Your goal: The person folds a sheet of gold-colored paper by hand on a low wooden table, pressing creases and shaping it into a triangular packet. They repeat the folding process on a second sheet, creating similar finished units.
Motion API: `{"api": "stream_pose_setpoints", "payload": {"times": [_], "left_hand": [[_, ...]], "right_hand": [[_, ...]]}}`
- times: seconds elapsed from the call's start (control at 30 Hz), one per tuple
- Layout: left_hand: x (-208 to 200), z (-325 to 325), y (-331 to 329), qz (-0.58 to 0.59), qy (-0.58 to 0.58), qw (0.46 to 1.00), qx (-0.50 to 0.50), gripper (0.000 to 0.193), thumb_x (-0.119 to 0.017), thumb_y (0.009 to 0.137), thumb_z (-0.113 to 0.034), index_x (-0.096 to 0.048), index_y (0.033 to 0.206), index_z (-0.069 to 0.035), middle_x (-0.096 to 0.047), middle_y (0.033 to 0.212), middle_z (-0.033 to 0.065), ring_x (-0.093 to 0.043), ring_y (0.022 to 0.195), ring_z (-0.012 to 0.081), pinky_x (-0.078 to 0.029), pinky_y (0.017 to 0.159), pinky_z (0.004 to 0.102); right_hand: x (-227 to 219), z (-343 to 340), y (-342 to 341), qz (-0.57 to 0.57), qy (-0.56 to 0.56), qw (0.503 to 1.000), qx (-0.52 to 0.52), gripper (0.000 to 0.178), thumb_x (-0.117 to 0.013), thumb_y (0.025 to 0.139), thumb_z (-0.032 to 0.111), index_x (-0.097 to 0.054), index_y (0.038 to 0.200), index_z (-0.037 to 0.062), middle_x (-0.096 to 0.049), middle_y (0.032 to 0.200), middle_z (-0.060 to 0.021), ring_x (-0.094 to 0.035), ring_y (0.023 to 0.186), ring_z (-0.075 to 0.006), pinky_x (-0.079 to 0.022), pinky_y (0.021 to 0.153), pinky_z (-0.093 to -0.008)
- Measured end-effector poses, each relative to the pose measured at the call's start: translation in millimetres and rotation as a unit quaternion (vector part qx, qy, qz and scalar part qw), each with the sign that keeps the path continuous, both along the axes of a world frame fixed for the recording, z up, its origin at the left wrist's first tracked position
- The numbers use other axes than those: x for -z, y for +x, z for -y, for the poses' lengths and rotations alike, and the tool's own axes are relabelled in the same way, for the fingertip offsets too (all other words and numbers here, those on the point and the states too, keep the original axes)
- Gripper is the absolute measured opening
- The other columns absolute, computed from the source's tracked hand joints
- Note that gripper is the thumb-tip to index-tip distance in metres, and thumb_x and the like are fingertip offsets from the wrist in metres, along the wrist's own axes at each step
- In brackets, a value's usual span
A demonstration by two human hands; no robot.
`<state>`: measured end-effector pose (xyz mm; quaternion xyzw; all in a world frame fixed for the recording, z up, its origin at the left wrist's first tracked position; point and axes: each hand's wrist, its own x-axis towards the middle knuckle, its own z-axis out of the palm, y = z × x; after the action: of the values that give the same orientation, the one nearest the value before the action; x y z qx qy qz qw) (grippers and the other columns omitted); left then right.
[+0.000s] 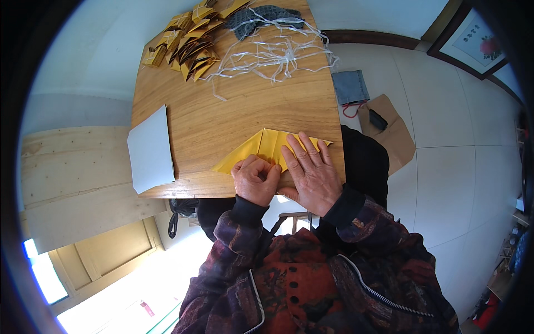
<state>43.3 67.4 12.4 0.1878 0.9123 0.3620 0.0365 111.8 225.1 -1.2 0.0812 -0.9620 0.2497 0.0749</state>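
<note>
A sheet of shiny gold paper, folded into a wide triangle-like shape with its peak pointing away from me, lies near the front edge of the wooden table. Creases run down its middle. My left hand is closed at the paper's near edge, thumb and fingers pinched together on it. Flat across the paper's right half lies my right hand, its fingers stretched out and slightly apart. The near edge of the paper is partly hidden under both hands.
Folded gold paper pieces are heaped at the far left of the table. Beside them are tangled white plastic strings and a dark grey textured cloth. A white sheet stack lies at the left edge. Brown paper rests on the floor at right.
</note>
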Motion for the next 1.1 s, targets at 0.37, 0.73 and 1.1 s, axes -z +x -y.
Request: {"api": "stream_pose_setpoints", "payload": {"times": [0.37,0.73,1.1], "left_hand": [[1.8,-0.3,0.7,-0.005,0.003,1.0,0.0,0.016,-0.073,0.074,-0.015,-0.062,0.065,-0.007,-0.06,0.071,0.0019,-0.059,0.071,0.0211,-0.036,0.085,0.0363],[4.0,-2.3,2.0,-0.044,-0.022,0.999,-0.004,0.017,-0.073,0.073,-0.017,-0.06,0.067,-0.008,-0.057,0.068,0.0014,-0.057,0.069,0.0226,-0.037,0.081,0.0367],[11.9,15.1,2.1,-0.107,0.063,0.991,0.045,0.011,-0.068,0.074,0.003,-0.064,0.081,-0.005,-0.054,0.083,0.0102,-0.058,0.071,0.0268,-0.047,0.06,0.0357]], "right_hand": [[-1.6,-0.4,-0.5,-0.003,0.005,1.0,0.003,0.086,-0.069,0.077,0.052,-0.039,0.139,-0.0001,-0.031,0.151,-0.0174,-0.023,0.142,-0.0349,-0.015,0.115,-0.0519],[1.4,2.6,-1.2,-0.026,0.035,0.999,0.021,0.081,-0.066,0.078,0.056,-0.046,0.137,0.0042,-0.032,0.15,-0.0194,-0.022,0.141,-0.039,-0.015,0.114,-0.0552],[3.1,8.2,-3.8,0.016,0.108,0.994,0.024,0.078,-0.066,0.08,0.055,-0.042,0.144,0.0165,-0.022,0.154,-0.0177,-0.012,0.143,-0.0403,-0.01,0.114,-0.0579]]}}
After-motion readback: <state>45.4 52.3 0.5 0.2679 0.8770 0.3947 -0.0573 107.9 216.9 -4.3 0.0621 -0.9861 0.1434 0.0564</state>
